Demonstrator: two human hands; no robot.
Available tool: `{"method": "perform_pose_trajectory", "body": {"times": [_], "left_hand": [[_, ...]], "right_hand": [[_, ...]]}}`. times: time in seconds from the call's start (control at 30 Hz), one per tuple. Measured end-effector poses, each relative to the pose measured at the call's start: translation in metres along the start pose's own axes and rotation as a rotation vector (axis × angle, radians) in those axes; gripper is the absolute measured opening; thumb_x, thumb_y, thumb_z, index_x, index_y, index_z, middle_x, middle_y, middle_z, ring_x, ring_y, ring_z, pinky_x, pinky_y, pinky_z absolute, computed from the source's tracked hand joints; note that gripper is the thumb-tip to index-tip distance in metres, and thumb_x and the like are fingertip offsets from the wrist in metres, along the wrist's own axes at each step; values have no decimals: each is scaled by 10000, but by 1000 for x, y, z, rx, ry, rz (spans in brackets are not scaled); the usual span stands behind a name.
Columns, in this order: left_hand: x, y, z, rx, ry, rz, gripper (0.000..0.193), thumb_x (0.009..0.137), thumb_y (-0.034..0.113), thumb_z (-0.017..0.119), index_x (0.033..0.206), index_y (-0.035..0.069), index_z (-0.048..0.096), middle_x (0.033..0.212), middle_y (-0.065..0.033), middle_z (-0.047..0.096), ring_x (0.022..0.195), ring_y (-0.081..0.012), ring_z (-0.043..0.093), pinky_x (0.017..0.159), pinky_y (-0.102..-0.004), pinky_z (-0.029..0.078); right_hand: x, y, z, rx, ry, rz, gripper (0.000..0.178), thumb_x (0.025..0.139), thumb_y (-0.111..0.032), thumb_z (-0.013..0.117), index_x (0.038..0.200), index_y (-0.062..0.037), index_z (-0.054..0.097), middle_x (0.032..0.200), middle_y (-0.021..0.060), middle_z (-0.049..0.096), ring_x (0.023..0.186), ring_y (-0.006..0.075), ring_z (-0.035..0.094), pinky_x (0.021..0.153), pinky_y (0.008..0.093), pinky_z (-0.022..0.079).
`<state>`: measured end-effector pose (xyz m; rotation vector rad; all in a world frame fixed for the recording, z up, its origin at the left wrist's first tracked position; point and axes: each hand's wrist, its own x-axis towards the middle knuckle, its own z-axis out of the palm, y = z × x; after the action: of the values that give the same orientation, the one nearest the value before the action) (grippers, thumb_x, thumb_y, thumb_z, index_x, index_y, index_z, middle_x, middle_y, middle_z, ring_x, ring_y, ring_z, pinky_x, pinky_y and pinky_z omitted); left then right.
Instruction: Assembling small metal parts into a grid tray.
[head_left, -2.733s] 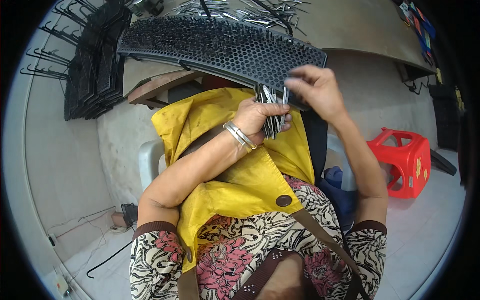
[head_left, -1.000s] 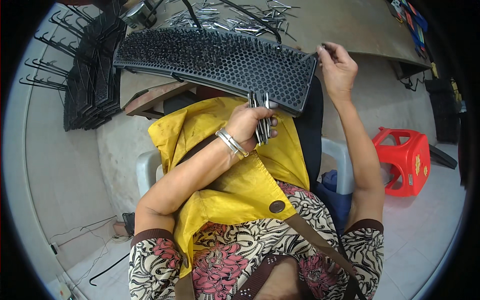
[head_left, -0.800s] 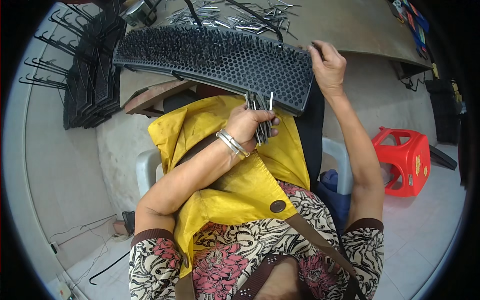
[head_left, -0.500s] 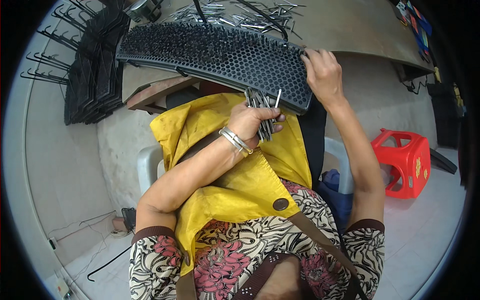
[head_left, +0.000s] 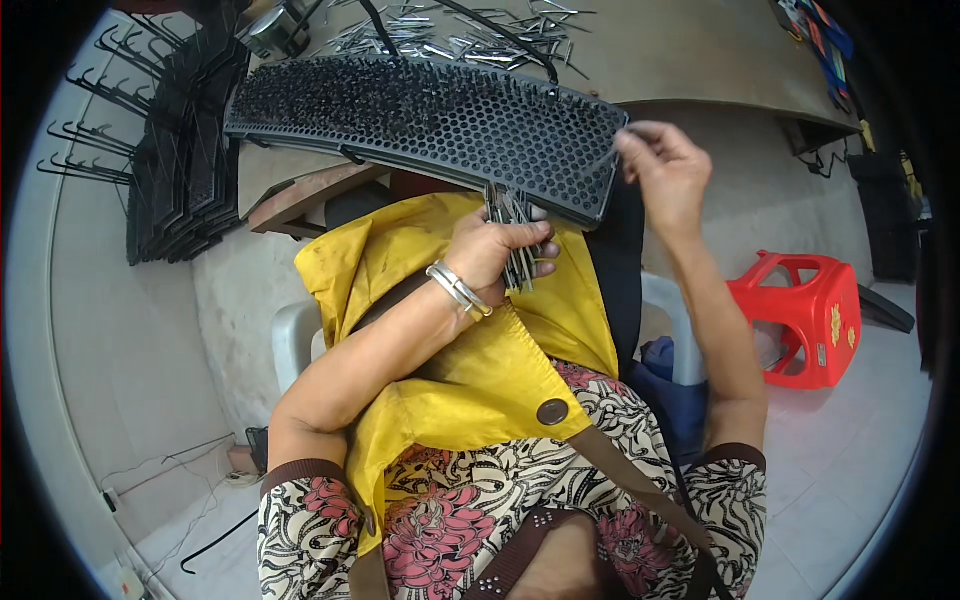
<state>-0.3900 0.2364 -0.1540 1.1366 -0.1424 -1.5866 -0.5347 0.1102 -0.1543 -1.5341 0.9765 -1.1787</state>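
Metal pieces (head_left: 509,206), bundled in the curled left hand (head_left: 492,246); black perforated tray (head_left: 545,150) just beyond it. Beside the tray's right end, right hand (head_left: 676,178) pinched, apparently on one blurred piece. Seemingly a placing step, calling next for careful aim.

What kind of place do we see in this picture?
Probably a small workshop: loose thin metal pieces lie heaped on the table, a perforated black tray rests at its edge, and dark panels with hooks are stacked by the left wall.
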Motion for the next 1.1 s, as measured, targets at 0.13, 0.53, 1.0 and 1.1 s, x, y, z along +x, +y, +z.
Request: {"method": "perform_pose_trajectory", "body": {"times": [0.13,0.53,1.0,1.1], "left_hand": [[5,-5,-4,32,-67,-16,159,744,-16,599,883,-1,523,732,-93,574,574,-180,567,453,-272,466],[2,-4,-1,35,-33,-19,116,749,-22,580,855,-2,539,729,-62,558,580,-155,548,448,-261,445],[-1,-3,4,67,-35,120,162,710,-31,640,841,10,554,740,-62,588,616,-157,580,482,-247,445],[0,-2,0,94,-33,107,163,712,-22,640,847,5,554,742,-64,586,622,-159,583,485,-248,446]], "right_hand": [[36,21,-15,-166,109,-184,96,766,-34,632,836,26,606,654,-2,557,536,30,465,476,166,370],[54,42,3,-827,-52,-831,80,722,-42,619,792,-14,590,695,129,556,625,275,542,581,350,444],[-33,-11,19,109,-426,203,96,783,-63,614,836,16,605,627,8,573,504,48,512,442,182,401],[-30,-7,12,201,-393,297,74,770,-29,616,829,14,606,618,22,571,488,59,508,441,180,402]]}}
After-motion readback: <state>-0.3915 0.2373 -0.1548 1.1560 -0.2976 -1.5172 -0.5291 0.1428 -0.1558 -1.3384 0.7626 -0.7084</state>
